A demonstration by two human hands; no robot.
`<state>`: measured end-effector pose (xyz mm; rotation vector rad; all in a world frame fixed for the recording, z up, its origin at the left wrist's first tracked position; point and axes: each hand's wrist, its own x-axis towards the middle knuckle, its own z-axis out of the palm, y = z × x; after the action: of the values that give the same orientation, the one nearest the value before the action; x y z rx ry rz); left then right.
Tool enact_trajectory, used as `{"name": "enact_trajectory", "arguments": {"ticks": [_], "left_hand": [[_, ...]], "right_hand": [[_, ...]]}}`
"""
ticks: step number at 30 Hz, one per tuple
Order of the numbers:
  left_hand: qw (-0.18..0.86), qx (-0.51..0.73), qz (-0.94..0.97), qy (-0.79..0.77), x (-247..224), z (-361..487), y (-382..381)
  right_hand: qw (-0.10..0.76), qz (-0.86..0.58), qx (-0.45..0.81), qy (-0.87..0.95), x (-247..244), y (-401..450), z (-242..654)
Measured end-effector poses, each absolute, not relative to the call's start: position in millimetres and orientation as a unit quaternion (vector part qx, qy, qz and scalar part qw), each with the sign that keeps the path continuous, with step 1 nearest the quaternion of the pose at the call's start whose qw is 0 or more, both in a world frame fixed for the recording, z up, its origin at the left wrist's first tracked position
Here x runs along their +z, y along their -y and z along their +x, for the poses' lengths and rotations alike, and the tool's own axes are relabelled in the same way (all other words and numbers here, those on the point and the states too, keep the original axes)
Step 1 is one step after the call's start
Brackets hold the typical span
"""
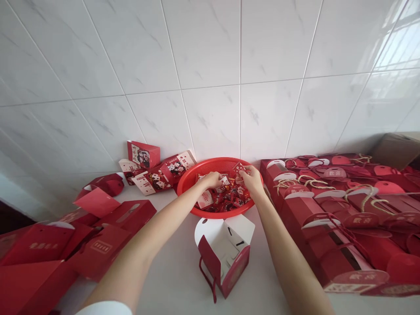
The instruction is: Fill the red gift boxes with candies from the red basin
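A red plastic basket holds many small red wrapped packets. Over its middle, my left hand has its fingers closed on a small packet. My right hand, at the basket's right side, pinches a small red patterned packet. Just in front of the basket stands an open gift box, dark red outside and white inside, its flaps spread and a dark red cord handle hanging at its left. Nothing shows inside this box.
Rows of closed red gift boxes with cord handles fill the right side. Open red boxes crowd the left. Printed boxes lean near the tiled wall. A brown carton sits at the far right.
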<state>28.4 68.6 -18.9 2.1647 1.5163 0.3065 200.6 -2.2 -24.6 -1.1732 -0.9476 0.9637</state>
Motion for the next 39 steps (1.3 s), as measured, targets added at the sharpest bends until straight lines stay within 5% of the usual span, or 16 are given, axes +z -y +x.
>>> {"name": "enact_trajectory", "arguments": {"ticks": [11, 31, 39], "left_hand": [[0.275, 0.231, 0.794, -0.49, -8.6, 41.6, -69.4], [0.145, -0.145, 0.747, -0.633, 10.1, 52.3, -68.7], [0.108, -0.173, 0.766, -0.609, 12.7, 54.1, -60.8]], "right_hand": [[0.65, -0.487, 0.428, 0.397, -18.3, 6.9, 200.6], [0.633, -0.492, 0.447, 0.397, -12.4, 10.9, 200.2], [0.618, -0.498, 0.452, 0.406, -18.8, 7.3, 201.3]]}}
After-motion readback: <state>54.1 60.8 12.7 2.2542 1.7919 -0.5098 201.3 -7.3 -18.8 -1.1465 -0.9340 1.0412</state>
